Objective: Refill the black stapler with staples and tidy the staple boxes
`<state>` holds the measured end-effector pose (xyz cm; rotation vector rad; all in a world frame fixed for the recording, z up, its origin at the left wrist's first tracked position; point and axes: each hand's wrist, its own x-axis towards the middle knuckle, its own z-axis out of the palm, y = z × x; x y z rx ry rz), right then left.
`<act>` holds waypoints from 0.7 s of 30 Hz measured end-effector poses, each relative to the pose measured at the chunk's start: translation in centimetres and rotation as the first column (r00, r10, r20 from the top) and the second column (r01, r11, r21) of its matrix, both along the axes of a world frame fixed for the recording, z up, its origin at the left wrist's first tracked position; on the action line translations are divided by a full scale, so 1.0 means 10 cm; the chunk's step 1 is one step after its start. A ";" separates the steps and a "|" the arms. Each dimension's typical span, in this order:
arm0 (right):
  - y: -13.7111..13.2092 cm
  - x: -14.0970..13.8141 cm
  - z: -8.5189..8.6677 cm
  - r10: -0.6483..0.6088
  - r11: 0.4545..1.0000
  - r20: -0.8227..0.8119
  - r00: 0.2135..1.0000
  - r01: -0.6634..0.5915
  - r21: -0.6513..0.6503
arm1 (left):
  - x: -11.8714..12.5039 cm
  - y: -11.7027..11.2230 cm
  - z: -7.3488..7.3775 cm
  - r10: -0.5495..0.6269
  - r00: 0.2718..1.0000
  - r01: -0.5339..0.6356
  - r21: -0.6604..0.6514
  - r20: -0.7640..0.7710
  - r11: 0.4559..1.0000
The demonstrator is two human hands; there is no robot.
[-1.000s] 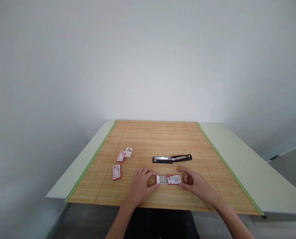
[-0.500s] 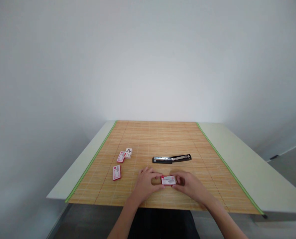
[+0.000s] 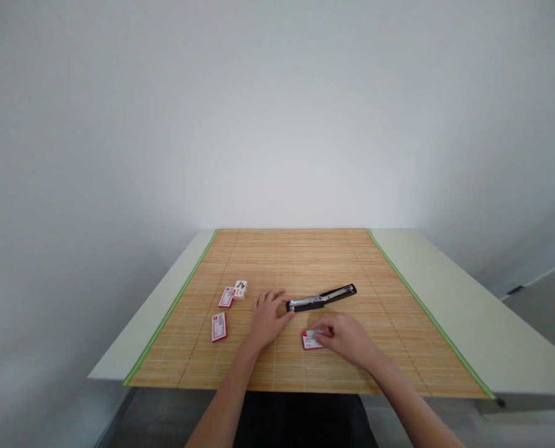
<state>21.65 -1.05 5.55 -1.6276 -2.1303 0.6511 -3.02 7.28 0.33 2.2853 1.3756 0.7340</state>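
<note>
My left hand (image 3: 267, 317) has its thumb and fingers around the left end of a black stapler (image 3: 308, 303). The stapler lies unfolded, its silver magazine exposed and its top swung back to the right. Closer to me, a red and white staple box (image 3: 308, 340) lies flat on the mat. My right hand (image 3: 341, 336) covers the box's right part, thumb and fingertips pinched together over its top. A small grey strip, which looks like staples (image 3: 318, 333), shows at those fingertips.
Another flat red and white box (image 3: 219, 326) lies to the left on the bamboo mat (image 3: 277, 258). Beyond it, a similar box (image 3: 226, 297) touches a small white box with a dark picture (image 3: 240, 290). The mat lies on a white table (image 3: 464, 298) against a wall.
My left hand has left the staple box and moved up to the stapler, which has turned slightly. My right fingers have moved from the box's side onto its top.
</note>
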 end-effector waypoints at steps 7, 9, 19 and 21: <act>0.18 -0.13 0.12 -0.063 0.995 0.014 0.998 0.062 0.072 | -0.04 -0.33 0.10 -0.093 0.996 0.093 -0.029 0.019 0.995; 0.22 -0.15 0.12 -0.034 0.997 0.027 0.999 0.032 0.066 | -0.04 -0.39 0.11 -0.081 0.996 0.082 -0.024 0.023 0.996; 0.30 -0.21 0.07 -0.002 0.999 0.065 0.998 0.000 0.033 | -0.02 -0.40 0.13 -0.075 0.997 0.075 -0.025 0.031 0.997; 0.29 -0.22 0.10 0.006 1.000 0.074 0.997 -0.008 0.025 | -0.02 -0.40 0.14 -0.072 0.997 0.073 -0.029 0.032 0.997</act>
